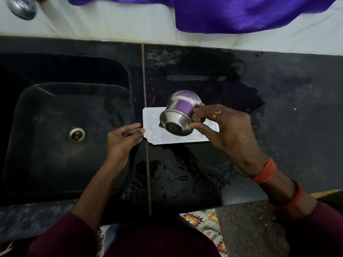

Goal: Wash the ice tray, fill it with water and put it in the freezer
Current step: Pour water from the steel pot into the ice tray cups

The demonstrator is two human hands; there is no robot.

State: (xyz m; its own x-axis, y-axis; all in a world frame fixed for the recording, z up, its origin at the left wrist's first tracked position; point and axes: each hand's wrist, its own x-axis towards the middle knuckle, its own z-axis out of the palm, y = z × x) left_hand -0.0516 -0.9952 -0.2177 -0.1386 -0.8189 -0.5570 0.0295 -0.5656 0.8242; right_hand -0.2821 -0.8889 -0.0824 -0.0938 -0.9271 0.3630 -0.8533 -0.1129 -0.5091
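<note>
**A:** Tray (152, 117) lies flat on the wet counter (278, 108), just right of the sink (55, 127). How should the filling go?

**B:** Slowly, I'd judge. The right hand (222, 130) has fingers and thumb clamped round the steel cup (178, 115), which is tipped over the tray's middle. A thin stream, walked from cell to cell, would spare the counter more spill. The left hand (124, 138) pinches the tray's left edge between thumb and forefinger, with the other fingers loosely curled. That should hold it level.

**A:** Are the cells full?

**B:** Can't tell. It's white on white, and the cup and right hand cover the tray's middle and right end. Whether water is leaving the lip is unclear too.

**A:** Anything else hard to read?

**B:** A blurred chrome thing (21, 8) at the top left corner, perhaps a tap, is cut off by the frame. No freezer is in view.
</note>
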